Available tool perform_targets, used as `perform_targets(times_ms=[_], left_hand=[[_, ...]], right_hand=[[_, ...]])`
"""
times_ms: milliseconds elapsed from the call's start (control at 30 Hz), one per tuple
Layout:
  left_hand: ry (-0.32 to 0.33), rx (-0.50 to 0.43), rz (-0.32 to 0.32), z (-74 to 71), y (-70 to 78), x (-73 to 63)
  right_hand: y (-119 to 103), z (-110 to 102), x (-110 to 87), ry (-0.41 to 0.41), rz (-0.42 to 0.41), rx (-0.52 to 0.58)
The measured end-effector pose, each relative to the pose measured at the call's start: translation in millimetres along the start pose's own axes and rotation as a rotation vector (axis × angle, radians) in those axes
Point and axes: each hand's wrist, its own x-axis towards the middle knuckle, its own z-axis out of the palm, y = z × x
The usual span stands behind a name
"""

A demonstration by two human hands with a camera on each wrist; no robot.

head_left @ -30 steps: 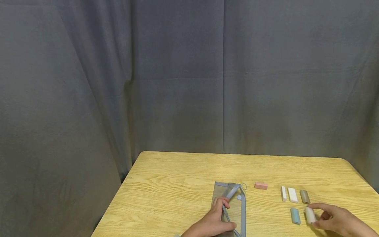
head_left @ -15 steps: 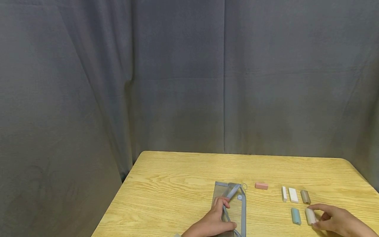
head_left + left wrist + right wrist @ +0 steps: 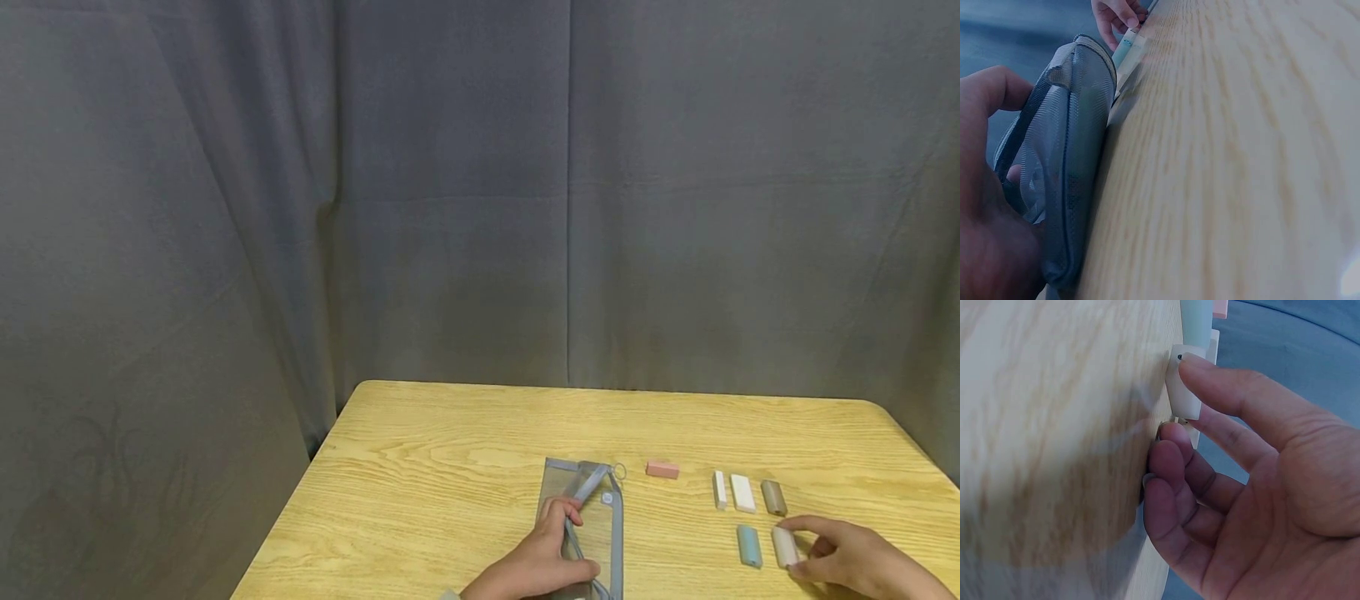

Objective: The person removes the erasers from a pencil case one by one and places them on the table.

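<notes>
On the table, my left hand [image 3: 534, 560] holds a grey mesh zip pouch [image 3: 600, 533], its thumb and fingers spreading the mouth. In the left wrist view the pouch [image 3: 1075, 162] leans against that hand's curled fingers. At the right, my right hand [image 3: 855, 554] pinches a rounded cream eraser [image 3: 785, 547] lying on the table. The right wrist view shows the thumb at one end of this eraser [image 3: 1182, 387], with the other fingers curled below. A teal eraser [image 3: 749, 546] lies just left of it, and a brown one sits behind.
Behind the teal eraser lie two white erasers [image 3: 742, 493] and the brown eraser [image 3: 774, 497]. A pink eraser [image 3: 662, 470] rests nearer the pouch's key ring [image 3: 619, 472]. Grey curtains [image 3: 465, 208] hang past the far edge of the wooden table [image 3: 420, 467].
Both hands keep their holds and places. The view shifts only very slightly, and no object visibly moves on the table.
</notes>
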Motion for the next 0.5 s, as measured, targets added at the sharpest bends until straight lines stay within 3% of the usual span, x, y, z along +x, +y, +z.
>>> perform_targets(times_ms=[200, 500], left_hand=[[0.004, 0.001, -0.004, 1.0, 0.4, -0.6], [-0.009, -0.007, -0.010, -0.5, 1.1, -0.8]], right_hand=[[0.6, -0.3, 1.6, 0.014, 0.016, -0.046], [-19.2, 0.5, -7.0, 0.107, -0.090, -0.180]])
